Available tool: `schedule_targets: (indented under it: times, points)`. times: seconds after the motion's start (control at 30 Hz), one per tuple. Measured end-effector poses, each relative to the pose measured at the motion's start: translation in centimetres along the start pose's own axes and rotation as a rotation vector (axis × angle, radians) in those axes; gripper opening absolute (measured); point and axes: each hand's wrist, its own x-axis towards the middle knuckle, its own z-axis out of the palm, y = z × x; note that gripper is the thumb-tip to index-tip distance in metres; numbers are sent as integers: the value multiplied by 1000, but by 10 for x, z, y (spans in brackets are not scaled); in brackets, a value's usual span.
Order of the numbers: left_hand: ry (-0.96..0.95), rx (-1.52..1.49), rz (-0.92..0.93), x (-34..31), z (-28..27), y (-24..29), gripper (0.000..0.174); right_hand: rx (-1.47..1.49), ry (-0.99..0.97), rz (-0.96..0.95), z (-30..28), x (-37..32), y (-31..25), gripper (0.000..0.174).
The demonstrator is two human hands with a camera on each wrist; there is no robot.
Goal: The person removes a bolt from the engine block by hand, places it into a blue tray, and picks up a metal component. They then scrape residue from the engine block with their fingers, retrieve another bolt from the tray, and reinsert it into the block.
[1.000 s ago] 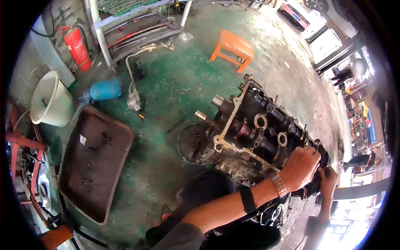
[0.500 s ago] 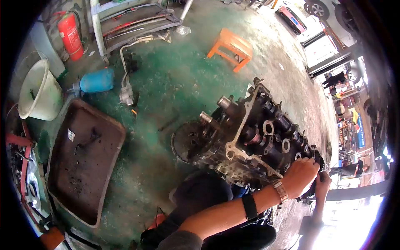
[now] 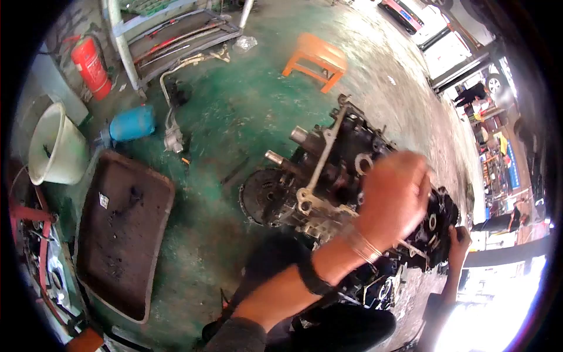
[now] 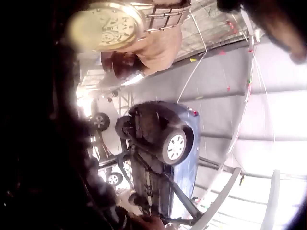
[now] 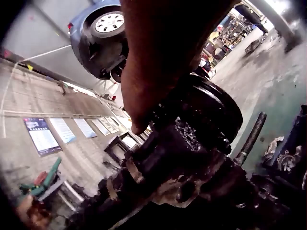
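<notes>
A greasy engine (image 3: pixel 328 170) with its top uncovered stands on the floor in front of me, its shafts and rings exposed. My left hand (image 3: pixel 390 188), with a metal-band watch (image 4: pixel 110 28) at the wrist, is lifted over its upper face. The fingers look bent but are motion-blurred, and I cannot tell whether they hold anything. At the engine's far right end, my right hand (image 3: pixel 460 236) has curled fingers at the edge. In the right wrist view that hand, in shadow, overlaps a dark round wheel (image 5: pixel 223 108) on the engine, and its grip is partly hidden.
A brown tray (image 3: pixel 167 229) lies on the green floor at left, near a white bucket (image 3: pixel 76 155), a blue bottle (image 3: pixel 134 122) and a fire extinguisher (image 3: pixel 91 67). An orange stool (image 3: pixel 319 53) stands beyond the engine. A blue car (image 4: pixel 192 143) is raised on a lift.
My left hand has come up and left from the engine's right end, where it was close to my right hand. The right hand stays at that end. The head view has shifted slightly.
</notes>
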Motion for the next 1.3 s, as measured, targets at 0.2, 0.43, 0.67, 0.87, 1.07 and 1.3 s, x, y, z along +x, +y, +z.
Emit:
schedule_targets:
  times: [0.2, 0.43, 0.67, 0.87, 1.07, 1.3]
  points:
    - [72, 323, -186, 26, -73, -39, 20, 303, 189, 131, -2, -17, 9, 29]
    - [-365, 816, -163, 16, -99, -16, 29, 479, 327, 231, 22, -74, 13, 42]
    - [-249, 805, -397, 0, -92, -11, 27, 671, 367, 458, 40, -110, 9, 44]
    - [-284, 1042, -145, -4, -79, -16, 43, 946, 243, 340, 26, -119, 4, 45]
    - [-331, 852, -174, 0, -97, -29, 40, 1027, 219, 298, 18, -118, -8, 53]
    - [-243, 997, -327, 0, -81, -10, 34, 943, 194, 353, 22, -113, -2, 54]
